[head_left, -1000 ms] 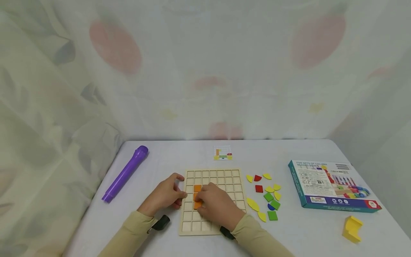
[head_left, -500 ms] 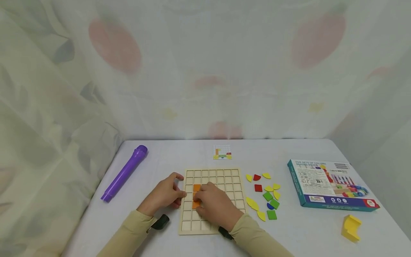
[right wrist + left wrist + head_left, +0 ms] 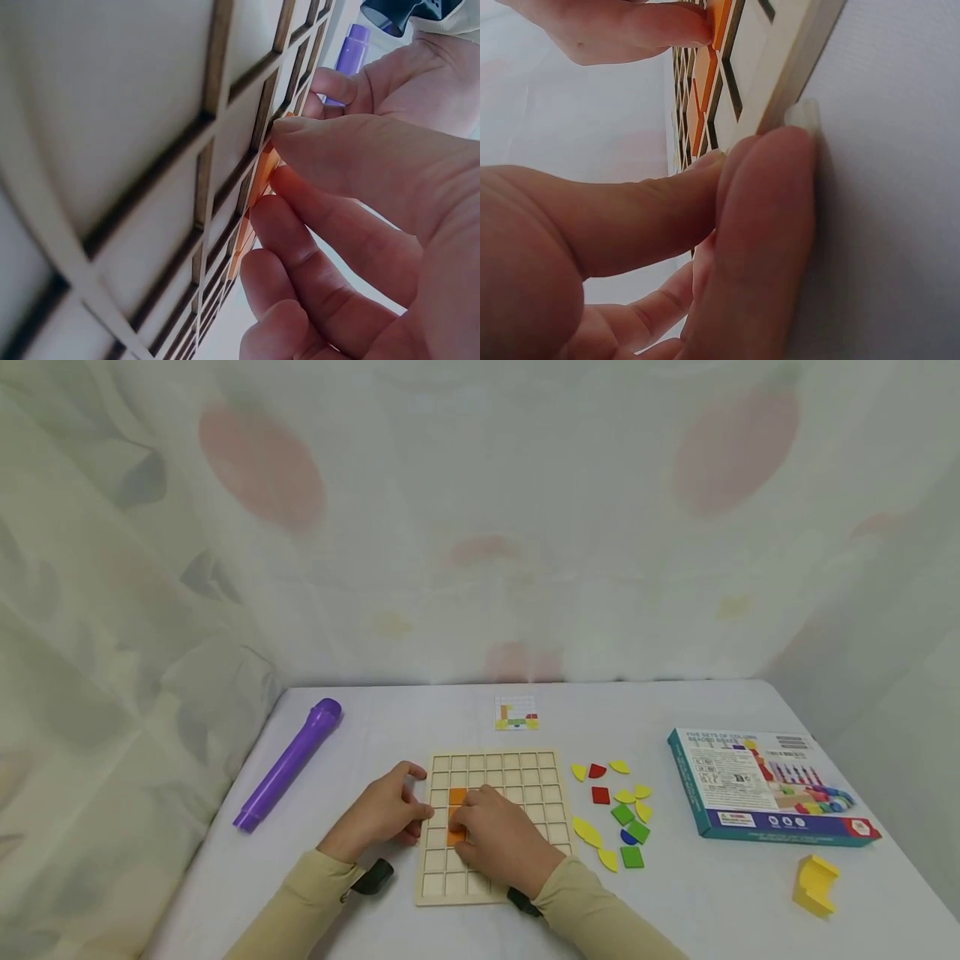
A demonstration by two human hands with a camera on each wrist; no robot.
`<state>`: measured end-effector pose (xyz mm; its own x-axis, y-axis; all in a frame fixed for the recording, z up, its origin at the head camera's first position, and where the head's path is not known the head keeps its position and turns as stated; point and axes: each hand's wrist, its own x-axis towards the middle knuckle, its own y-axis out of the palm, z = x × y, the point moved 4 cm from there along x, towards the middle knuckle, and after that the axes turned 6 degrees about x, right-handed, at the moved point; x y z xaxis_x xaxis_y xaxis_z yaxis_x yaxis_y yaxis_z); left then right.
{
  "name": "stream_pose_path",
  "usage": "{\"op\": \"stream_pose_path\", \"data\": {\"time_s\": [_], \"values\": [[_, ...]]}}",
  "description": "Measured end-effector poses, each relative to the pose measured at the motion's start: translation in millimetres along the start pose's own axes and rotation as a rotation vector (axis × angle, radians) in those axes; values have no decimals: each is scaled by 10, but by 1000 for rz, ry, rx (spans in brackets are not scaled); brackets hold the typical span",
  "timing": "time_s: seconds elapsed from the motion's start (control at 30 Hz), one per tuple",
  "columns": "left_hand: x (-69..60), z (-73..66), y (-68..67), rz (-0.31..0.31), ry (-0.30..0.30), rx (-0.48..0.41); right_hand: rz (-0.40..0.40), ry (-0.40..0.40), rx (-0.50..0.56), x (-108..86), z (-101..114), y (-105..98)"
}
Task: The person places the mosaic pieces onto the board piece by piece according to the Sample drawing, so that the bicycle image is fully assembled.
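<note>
A wooden grid board [image 3: 525, 757] lies on the table, with a column of orange squares [image 3: 457, 796] near its left side. My left hand [image 3: 378, 810] grips the board's left edge; in the left wrist view, its thumb and a finger [image 3: 769, 202] meet at the rim. Bent over the lower orange squares is my right hand [image 3: 502, 837]. The right wrist view has its thumb [image 3: 322, 150] and fingertips around an orange square [image 3: 264, 172], partly hidden by them.
Right of the board lie yellow curved pieces [image 3: 587, 832], red pieces [image 3: 600, 795], green squares [image 3: 632, 857] and a blue piece [image 3: 628, 837]. A pattern card [image 3: 516, 713] lies behind it. Farther out are a purple microphone-shaped object [image 3: 288, 764], a box [image 3: 772, 789] and a yellow block [image 3: 816, 885].
The head view has shifted slightly, so everything sits a little farther left in it. Both hands keep nearly the same places on the board.
</note>
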<state>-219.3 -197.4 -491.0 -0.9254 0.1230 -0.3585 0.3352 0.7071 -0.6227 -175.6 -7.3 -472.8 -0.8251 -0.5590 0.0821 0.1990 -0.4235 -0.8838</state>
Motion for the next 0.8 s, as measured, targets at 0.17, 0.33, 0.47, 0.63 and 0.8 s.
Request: {"op": "stream_pose_path", "data": {"time_s": [0.17,0.33,0.47,0.63,0.8], "values": [[4,-1,-6,5,9,-14,3,1,-2,3,2,-8],[20,-13,-10,10,19,-11,-9,-3,-12,-1,3,-26],[31,-15,-10,11,23,-11,-16,-6,-11,-7,0,-51],[28,-16,-12,5,17,-10,-34,-16,10,-23,-36,-110],[0,-10,-11,2,1,-2,-38,29,44,-82,-144,-184]]}}
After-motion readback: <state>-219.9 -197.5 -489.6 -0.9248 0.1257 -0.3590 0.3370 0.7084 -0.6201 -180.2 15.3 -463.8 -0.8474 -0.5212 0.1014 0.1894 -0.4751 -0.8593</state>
